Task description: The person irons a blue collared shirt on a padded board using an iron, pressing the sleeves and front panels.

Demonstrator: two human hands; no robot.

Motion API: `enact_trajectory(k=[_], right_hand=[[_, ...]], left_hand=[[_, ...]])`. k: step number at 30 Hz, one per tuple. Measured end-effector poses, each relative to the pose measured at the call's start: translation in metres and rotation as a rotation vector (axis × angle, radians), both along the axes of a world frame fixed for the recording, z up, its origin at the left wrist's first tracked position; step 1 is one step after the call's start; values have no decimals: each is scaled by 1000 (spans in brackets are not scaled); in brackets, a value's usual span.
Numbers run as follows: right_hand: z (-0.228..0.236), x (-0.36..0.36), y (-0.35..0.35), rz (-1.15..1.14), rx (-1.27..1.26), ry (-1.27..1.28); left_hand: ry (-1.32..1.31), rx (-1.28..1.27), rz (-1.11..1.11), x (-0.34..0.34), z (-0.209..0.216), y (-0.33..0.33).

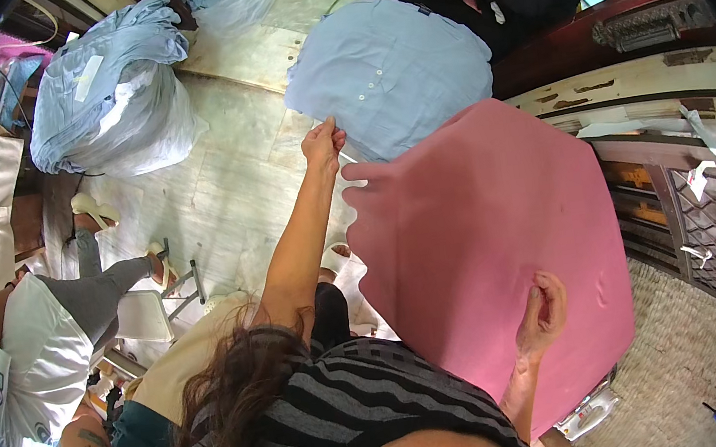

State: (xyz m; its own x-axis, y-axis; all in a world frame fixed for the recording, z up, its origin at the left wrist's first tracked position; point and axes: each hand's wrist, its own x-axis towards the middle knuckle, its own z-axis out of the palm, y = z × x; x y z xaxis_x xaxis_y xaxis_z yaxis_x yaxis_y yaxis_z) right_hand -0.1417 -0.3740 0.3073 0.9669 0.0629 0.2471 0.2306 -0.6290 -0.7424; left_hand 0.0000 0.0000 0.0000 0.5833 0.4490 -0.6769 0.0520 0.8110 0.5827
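The pink padded worktop (486,243) fills the centre right of the view. A light blue shirt (389,72) lies beyond its far end, spread flat, button placket facing up. A bundle of light blue garments (105,94) sits on the floor at upper left. The left hand (323,143) is extended forward, fingers pinched closed on the shirt's near edge. The right hand (543,312) rests on the pink worktop surface, fingers loosely curled, holding nothing.

Garment workroom, likely a home workshop: bagged bundle of blue shirts (114,92) on the marble floor (228,186), pink padded pressing board (495,251), seated co-worker (42,343).
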Motion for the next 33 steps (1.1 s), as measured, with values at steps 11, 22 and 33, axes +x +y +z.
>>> enact_trajectory(k=[11,22,33], right_hand=[[17,70,74,247,-19,-93],[-2,266,213,133,112,-193],[198,147,16,-90,365,-607]], left_hand=[[-484,-115,-130,36,120,37],[-1293,204,-360,104,412,-34],[-1630,1479,34,-29,598,-87]])
